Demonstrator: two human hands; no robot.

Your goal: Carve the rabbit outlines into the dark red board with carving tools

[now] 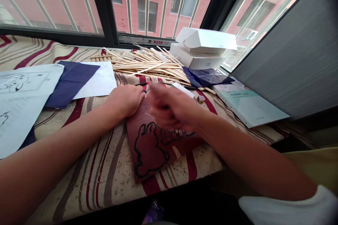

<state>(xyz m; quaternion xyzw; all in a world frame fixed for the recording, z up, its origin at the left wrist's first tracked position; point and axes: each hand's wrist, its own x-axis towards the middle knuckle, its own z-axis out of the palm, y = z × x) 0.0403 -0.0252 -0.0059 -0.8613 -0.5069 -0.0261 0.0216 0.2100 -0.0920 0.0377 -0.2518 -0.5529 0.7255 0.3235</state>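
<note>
A reddish-brown board with thick black outlines, partly cut or drawn, lies tilted near the table's front edge. My left hand rests at its upper left corner with fingers curled closed; what is under or in them is hidden. Over the board's upper part is my right hand, its fingers smeared by motion, so whether it holds a tool does not show. Fainter line drawing is visible on the board between my hands. Just beyond my left fingertips lies a thin dark stick with a red tip.
Thin wooden sticks are heaped by the window, beside white boxes. Dark blue sheets and printed paper lie left. A book, a small grey-brown block and a white piece lie right. Crumbs dot the striped cloth.
</note>
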